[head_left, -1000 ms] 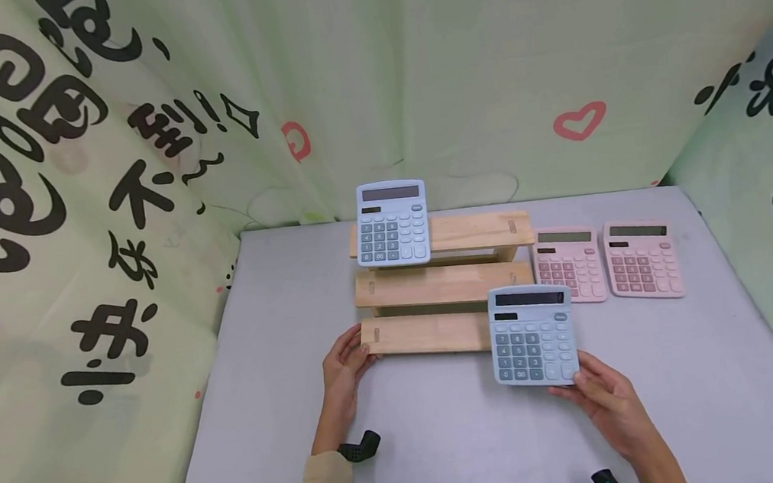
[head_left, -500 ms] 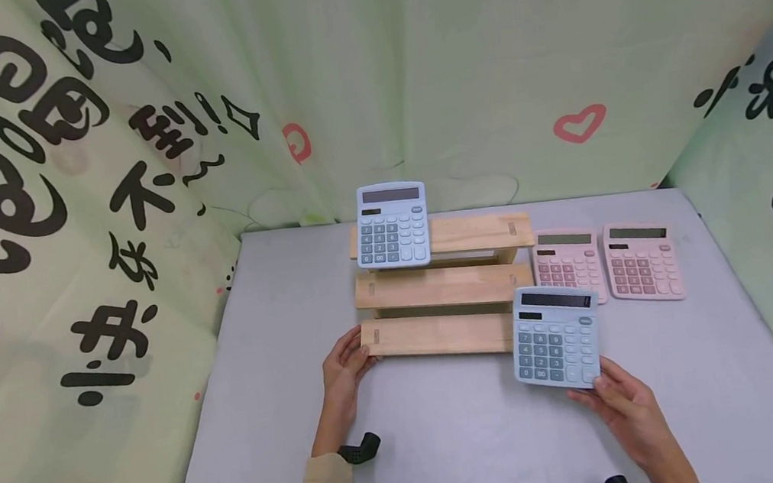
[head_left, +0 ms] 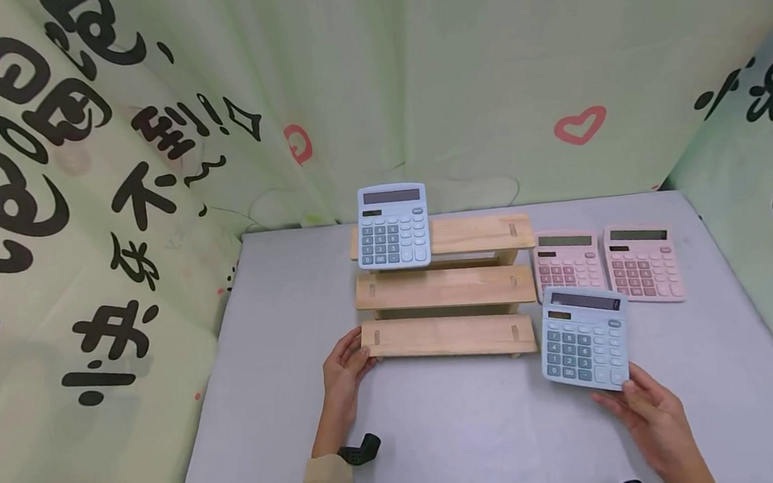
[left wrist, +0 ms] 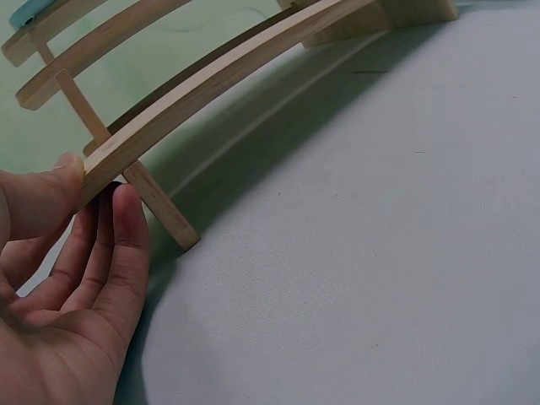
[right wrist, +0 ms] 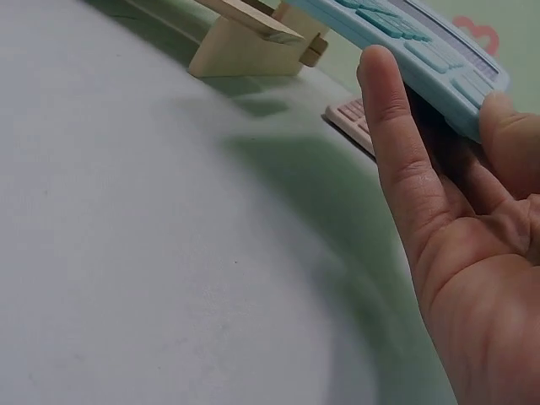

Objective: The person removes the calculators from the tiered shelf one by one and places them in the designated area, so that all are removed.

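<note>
A three-tier wooden stand [head_left: 442, 290] is on the table. My left hand [head_left: 344, 375] grips the left end of its lowest board, thumb on top and fingers beneath, as the left wrist view [left wrist: 93, 253] also has it. My right hand [head_left: 657, 417] holds a blue calculator [head_left: 584, 339] by its lower right corner, raised off the table to the right of the stand. In the right wrist view, the thumb lies on the edge of the calculator [right wrist: 422, 51] and the fingers are under it. A second blue calculator [head_left: 392, 227] leans on the top tier's left end.
Two pink calculators, one nearer the stand [head_left: 570, 260] and one farther right [head_left: 644, 263], lie side by side on the grey-white table [head_left: 459, 434]. The held calculator overlaps the nearer one in the head view. A printed green curtain [head_left: 482, 72] surrounds the table.
My right hand has moved right with the blue calculator, off the front of the lowest board, and the calculator has turned slightly clockwise. The left hand stays on the stand.
</note>
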A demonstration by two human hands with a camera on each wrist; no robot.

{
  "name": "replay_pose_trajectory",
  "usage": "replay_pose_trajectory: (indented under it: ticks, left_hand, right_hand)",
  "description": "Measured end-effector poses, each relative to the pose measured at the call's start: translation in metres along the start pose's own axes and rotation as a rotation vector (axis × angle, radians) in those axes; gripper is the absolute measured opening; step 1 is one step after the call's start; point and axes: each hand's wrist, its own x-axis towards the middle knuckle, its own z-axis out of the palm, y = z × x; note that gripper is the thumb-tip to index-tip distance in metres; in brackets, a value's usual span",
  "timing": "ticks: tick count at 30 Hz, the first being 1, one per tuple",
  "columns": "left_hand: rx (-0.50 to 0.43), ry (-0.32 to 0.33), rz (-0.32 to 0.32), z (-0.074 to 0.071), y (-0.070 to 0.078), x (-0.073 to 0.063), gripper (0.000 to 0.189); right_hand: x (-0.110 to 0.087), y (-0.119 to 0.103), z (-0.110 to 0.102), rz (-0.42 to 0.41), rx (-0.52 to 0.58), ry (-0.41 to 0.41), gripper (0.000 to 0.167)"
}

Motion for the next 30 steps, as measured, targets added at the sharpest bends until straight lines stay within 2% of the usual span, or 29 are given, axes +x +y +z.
replay_pose_trajectory:
  ticks: [3,9,14,21,30]
  left_hand:
    - [0.0,0.001,0.002,-0.001,-0.001,-0.001,0.05]
    - [0.001,-0.001,0.023,-0.001,-0.001,-0.001,0.052]
    - [-0.001,-0.001,0.024,-0.001,-0.002,-0.001,0.053]
    - [0.001,0.007,0.005,0.0,-0.001,-0.002,0.051]
    - [-0.004,0.002,0.002,-0.001,0.0,-0.001,0.052]
  right_hand:
    - [-0.004,-0.002,-0.004,-0.009,0.029,0.039,0.05]
    - [-0.008,-0.007,-0.013,-0.007,0.009,0.157,0.045]
    - [-0.013,-0.012,-0.022,-0.025,0.09,0.174,0.045]
    - [-0.017,-0.02,-0.033,-0.017,0.061,0.238,0.041]
    - [-0.026,-0.03,-0.051,0.016,0.106,0.281,0.039]
